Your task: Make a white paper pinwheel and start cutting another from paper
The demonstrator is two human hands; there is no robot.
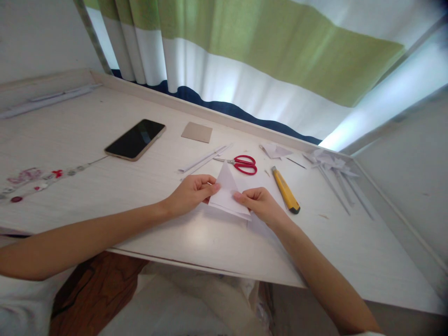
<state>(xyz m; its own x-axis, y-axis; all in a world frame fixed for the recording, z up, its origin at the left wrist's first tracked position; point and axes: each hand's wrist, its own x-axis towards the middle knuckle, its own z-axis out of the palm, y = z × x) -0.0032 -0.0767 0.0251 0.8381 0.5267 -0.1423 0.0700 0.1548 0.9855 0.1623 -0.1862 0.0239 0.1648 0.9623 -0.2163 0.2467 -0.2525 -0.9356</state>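
Note:
A folded piece of white paper (227, 192) with a pointed top is held between my two hands over the front part of the desk. My left hand (191, 193) pinches its left edge between thumb and fingers. On the right side, the thumb of my right hand (262, 203) presses on the paper's face, with the fingers behind it. Just beyond the paper's tip lie scissors with red handles (245, 164). A yellow utility knife (285, 190) rests to the right of my right hand. Rolled white paper tubes (203, 159) lie beyond my left hand.
A phone (136, 139) with a beaded strap (58, 174) lies at left. Behind the scissors is a brown square card (197, 132). Paper pinwheels on sticks (331, 163) lie at far right, near another folded paper (276, 150). A raised ledge and striped curtain border the back.

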